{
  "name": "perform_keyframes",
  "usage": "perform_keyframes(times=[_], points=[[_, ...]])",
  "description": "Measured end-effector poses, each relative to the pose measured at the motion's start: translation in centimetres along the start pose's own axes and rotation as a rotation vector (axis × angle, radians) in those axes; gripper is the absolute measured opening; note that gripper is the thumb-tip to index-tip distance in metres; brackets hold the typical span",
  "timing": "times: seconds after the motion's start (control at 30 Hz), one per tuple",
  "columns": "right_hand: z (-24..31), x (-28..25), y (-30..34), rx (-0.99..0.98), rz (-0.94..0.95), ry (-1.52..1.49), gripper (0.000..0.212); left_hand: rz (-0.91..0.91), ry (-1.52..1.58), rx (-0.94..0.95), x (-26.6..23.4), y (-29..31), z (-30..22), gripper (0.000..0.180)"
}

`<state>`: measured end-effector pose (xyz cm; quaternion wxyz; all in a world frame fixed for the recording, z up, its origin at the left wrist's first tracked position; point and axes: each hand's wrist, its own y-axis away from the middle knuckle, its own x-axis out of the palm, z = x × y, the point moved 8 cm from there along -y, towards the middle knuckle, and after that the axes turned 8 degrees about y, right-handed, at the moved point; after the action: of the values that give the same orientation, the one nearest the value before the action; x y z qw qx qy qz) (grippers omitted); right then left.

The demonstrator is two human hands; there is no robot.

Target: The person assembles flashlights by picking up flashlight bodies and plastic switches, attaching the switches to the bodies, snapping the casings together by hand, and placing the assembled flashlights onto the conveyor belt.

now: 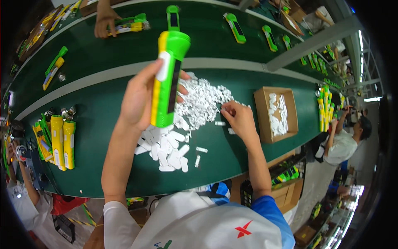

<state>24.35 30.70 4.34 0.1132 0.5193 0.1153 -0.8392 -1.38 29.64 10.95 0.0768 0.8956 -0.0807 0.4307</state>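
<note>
My left hand (137, 97) is wrapped around a green and yellow flashlight (177, 45), held upright above the bench with its wide head up. A dark panel runs down its side, and a white oval piece sits on the yellow side near my thumb. Behind and beside it spreads a heap of small white plastic parts (203, 101). At the right edge of that heap, my right hand (240, 119) has its fingertips pinched together; whatever lies between them is too small to make out. Larger white oval pieces (165, 149) lie below the flashlight, with a few loose small parts (201, 149) beside them.
A cardboard box (262, 118) holding white parts stands at right. Yellow flashlights (58, 139) are grouped at left, more (325, 106) at far right. Beyond a metal rail (232, 63), a belt carries flashlights (235, 29); another person's hand (106, 21) touches one there.
</note>
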Motion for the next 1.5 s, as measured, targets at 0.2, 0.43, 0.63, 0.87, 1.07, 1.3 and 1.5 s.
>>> perform_keyframes(times=[0.2,0.43,0.63,0.87,1.07,1.3,1.5], points=[[-1.2,0.0,0.6,0.118,-0.045,-0.002,0.017,-0.151,-0.221,0.069,-1.1,0.6,0.1,0.039],[0.0,-0.7,0.1,0.136,0.01,0.112,0.016,-0.163,-0.526,0.37,-0.1,1.5,-2.0,0.05],[2.3,-3.2,-0.5,0.046,0.002,-0.412,0.018,-0.134,-0.424,0.266,0.5,1.4,-1.5,0.056],[13.7,-7.4,-4.2,-0.256,-0.043,-0.903,0.016,-0.135,-0.221,0.16,0.6,2.4,-0.5,0.057],[15.5,-5.2,-6.4,-0.421,0.065,-1.01,0.019,-0.05,-0.513,0.101,1.7,2.1,-0.5,0.048],[14.9,-3.5,-7.8,-0.391,0.077,-1.129,0.02,-0.104,-0.568,0.153,2.1,2.1,0.1,0.043],[14.2,-3.0,-7.9,-0.304,0.075,-1.145,0.029,-0.137,-0.649,0.219,2.0,1.8,0.6,0.045]])
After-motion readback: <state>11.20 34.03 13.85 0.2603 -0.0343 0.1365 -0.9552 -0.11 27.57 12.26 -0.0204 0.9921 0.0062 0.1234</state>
